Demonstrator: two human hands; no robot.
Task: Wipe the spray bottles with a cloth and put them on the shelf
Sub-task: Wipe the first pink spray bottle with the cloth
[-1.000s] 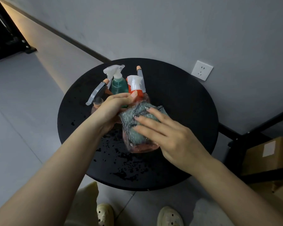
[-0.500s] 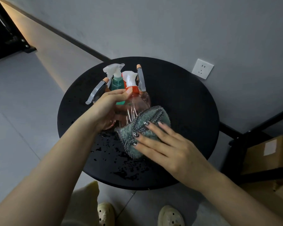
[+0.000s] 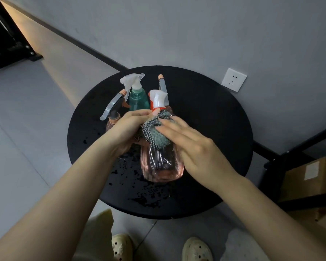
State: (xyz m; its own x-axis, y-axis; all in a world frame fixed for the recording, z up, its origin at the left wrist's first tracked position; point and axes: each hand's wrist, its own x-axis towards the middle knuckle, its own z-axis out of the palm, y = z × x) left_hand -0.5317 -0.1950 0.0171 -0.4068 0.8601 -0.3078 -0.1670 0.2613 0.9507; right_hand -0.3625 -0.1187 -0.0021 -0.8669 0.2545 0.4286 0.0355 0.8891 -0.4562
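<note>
The pink bottle [image 3: 161,162] now sits lower and nearer the person than it did half a second ago, tilted with its white and orange spray head [image 3: 158,100] pointing away toward the wall. The cloth [image 3: 154,132] has travelled with the wiping stroke: a moment ago it was pressed against the lower belly of the bottle, and now it is bunched over the shoulder, just under the spray head. The clear pink body below it is bare.

The left hand [image 3: 128,129] is curled around the neck and upper side of the bottle, steadying it above the counter [image 3: 205,117]. The right hand [image 3: 192,142] lies flat with fingers stretched out and close together, pressing the cloth onto the bottle; it grips nothing beyond that.

Judging from this, the wipe is working its way up the bottle, so the body is likely done and the neck and trigger are what remain. Drops of water still dot the counter in front of the bottle, so setting it down there again could wet its base.

Three other bottles wait behind the hands: a green bottle [image 3: 138,99], one with a grey trigger [image 3: 111,109] at the left, and another whose orange-tipped trigger [image 3: 161,81] shows behind the spray head. None is on a shelf yet; a dark shelf frame [image 3: 290,151] with a cardboard box [image 3: 309,178] stands to the right.
</note>
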